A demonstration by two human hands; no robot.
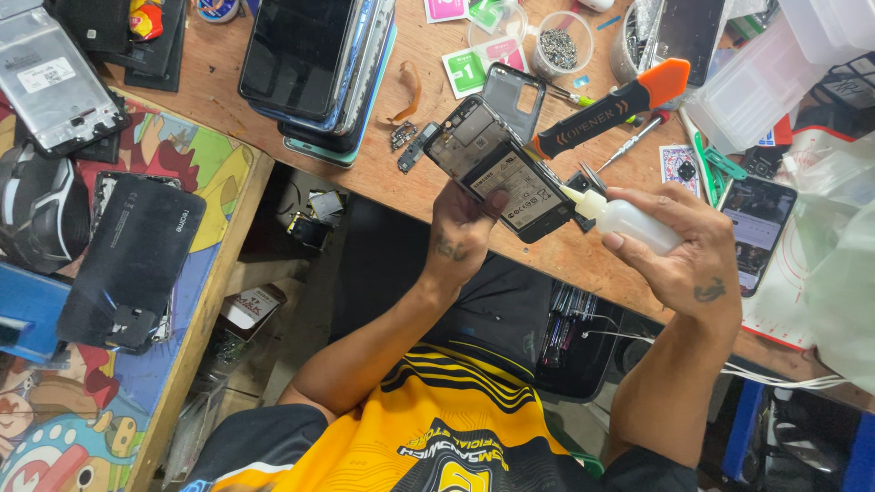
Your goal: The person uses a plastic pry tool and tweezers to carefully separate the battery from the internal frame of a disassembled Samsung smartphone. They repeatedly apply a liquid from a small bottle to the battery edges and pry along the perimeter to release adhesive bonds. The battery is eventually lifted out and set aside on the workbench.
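Our left hand point(460, 232) grips the opened black smartphone point(499, 173), battery exposed; our right hand point(685, 246) closes around a translucent plastic squeeze bottle point(629, 221), nozzle touching the phone's edge.

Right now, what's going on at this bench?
A person is working on an opened phone with its back off and battery exposed. The left hand holds the phone up over the wooden bench. The right hand holds a small squeeze bottle, its nozzle at the battery's edge. An orange-and-black opener tool, a stack of phones and a cup of screws lie behind.
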